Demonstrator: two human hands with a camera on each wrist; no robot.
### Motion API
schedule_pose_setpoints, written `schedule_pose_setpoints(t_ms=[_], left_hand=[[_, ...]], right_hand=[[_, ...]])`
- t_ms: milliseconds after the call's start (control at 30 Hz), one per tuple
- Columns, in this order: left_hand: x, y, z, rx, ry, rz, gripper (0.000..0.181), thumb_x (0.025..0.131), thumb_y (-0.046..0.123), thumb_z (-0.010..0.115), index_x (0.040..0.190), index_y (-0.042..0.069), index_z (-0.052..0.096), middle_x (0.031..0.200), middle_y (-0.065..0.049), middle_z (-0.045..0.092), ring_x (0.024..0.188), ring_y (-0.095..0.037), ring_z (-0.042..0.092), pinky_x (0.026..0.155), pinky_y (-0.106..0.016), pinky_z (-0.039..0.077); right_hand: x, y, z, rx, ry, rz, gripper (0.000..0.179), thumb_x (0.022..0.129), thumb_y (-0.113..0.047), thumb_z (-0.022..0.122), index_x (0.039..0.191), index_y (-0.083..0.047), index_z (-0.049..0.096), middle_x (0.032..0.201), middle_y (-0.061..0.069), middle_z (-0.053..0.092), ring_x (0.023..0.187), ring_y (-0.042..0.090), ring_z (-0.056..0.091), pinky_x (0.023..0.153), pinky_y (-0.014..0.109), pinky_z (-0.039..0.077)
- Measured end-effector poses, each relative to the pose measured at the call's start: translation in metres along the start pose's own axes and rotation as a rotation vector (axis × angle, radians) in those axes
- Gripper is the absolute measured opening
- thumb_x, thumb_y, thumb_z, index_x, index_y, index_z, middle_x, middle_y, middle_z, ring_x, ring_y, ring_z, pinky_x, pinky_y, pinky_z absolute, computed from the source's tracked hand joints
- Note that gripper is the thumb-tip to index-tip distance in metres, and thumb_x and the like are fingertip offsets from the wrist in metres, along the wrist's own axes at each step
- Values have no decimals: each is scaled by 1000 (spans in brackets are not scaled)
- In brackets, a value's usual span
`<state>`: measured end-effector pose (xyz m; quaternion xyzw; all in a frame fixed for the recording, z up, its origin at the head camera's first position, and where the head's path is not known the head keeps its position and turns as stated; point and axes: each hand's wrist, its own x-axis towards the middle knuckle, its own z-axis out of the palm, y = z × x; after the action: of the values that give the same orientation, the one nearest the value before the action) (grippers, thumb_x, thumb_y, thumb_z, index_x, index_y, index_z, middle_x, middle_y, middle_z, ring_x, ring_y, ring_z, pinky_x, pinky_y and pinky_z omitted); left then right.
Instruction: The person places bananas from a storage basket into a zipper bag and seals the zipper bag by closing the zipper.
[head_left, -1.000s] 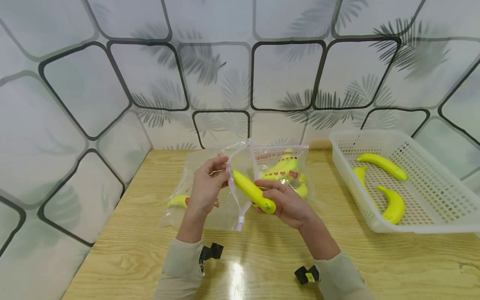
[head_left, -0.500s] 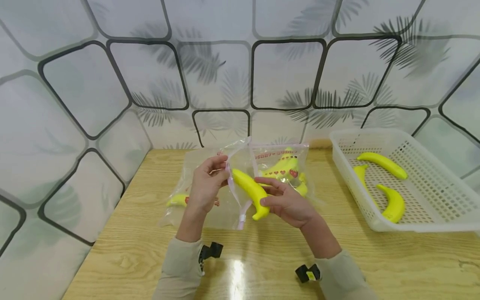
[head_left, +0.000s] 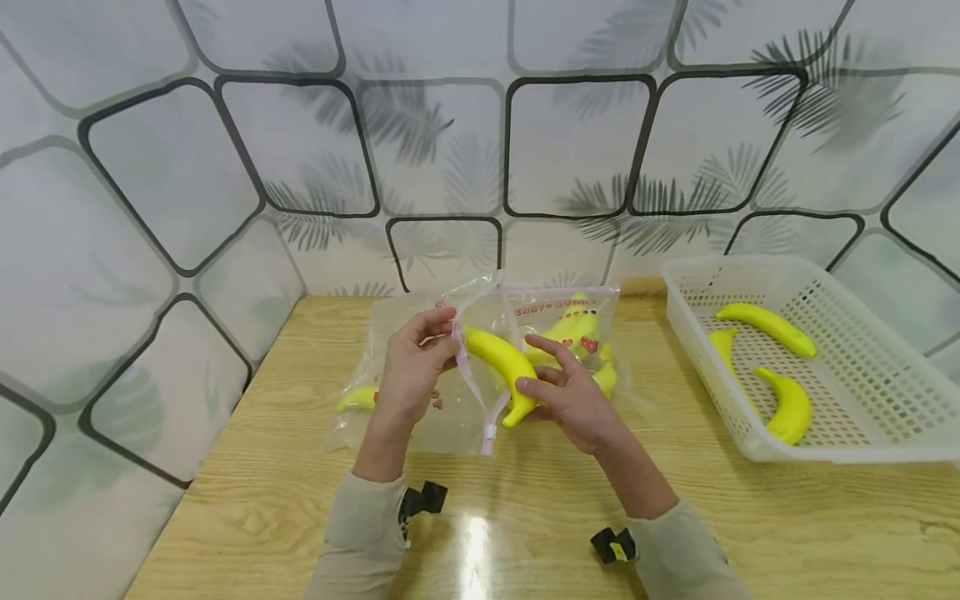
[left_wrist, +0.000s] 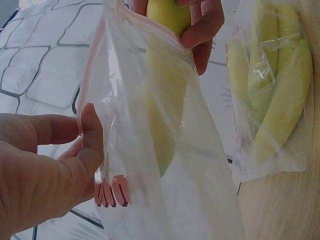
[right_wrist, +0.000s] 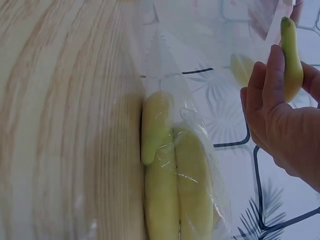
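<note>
My left hand (head_left: pixel 411 367) pinches the pinkish zip edge of a clear plastic slider bag (head_left: pixel 450 429), whose mouth gapes to the right. In my right hand (head_left: pixel 573 400) is a yellow banana (head_left: pixel 501 358), held near its stem end between thumb and fingers, the index finger lifted off. The banana's far part lies inside the bag mouth, showing through the film in the left wrist view. A white slider (head_left: pixel 489 432) sits at the lower end of the zip. Another banana (head_left: pixel 358 398) lies deeper in this bag, partly hidden by my left hand.
Behind my right hand, a second clear bag (head_left: pixel 517 302) with red print holds several bananas (right_wrist: pixel 162 200). A white perforated basket (head_left: pixel 885 454) stands on the wooden table (head_left: pixel 262 500) at the right, with three bananas in it. A patterned wall covering (head_left: pixel 442 150) rises behind.
The banana has turned in my right hand, so its stem end now curves down toward me. My right index finger has lifted off it. My left hand has stayed at the bag's edge.
</note>
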<state>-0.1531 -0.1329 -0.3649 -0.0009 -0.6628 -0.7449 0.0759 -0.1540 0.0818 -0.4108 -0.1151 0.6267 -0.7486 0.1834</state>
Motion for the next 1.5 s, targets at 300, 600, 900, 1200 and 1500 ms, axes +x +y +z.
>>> schedule_pose_setpoints(t_ms=[300, 600, 900, 1200, 1500], left_hand=[[0, 0, 1, -8, -2, -1, 40, 89, -13, 60, 129, -7, 59, 101, -7, 55, 82, -8, 63, 70, -23, 58], [-1, -1, 1, -12, -23, 0, 41, 90, -13, 59, 130, -7, 57, 100, -6, 54, 79, -7, 63, 69, -23, 57], [-1, 0, 1, -16, -21, -2, 41, 91, -12, 58, 131, -7, 57, 100, -5, 53, 80, -7, 63, 70, -23, 57], [0, 0, 0, -8, -15, 3, 40, 91, -12, 59, 130, -7, 58, 101, -5, 54, 79, -6, 63, 69, -23, 58], [0, -1, 0, -18, -24, -1, 40, 91, -13, 58, 130, -7, 57, 99, -4, 54, 78, -7, 63, 70, -23, 57]], right_hand=[[2, 4, 0, -50, 46, -10, 67, 98, -10, 61, 155, -12, 26, 130, 29, 50, 92, 25, 66, 68, 38, 60], [3, 7, 3, -108, 112, 6, 57, 98, -17, 62, 146, -5, 34, 119, 23, 58, 78, 22, 66, 56, 33, 58], [4, 6, -1, -126, 65, 19, 48, 100, -16, 60, 139, 3, 39, 123, 24, 53, 87, 23, 63, 63, 34, 59], [3, 2, -9, -61, -67, 74, 57, 96, -4, 58, 146, 4, 32, 138, 28, 41, 104, 27, 60, 78, 44, 59], [5, 9, -5, -128, 29, 40, 48, 96, -12, 65, 136, 3, 42, 126, 24, 49, 91, 25, 65, 70, 39, 60]])
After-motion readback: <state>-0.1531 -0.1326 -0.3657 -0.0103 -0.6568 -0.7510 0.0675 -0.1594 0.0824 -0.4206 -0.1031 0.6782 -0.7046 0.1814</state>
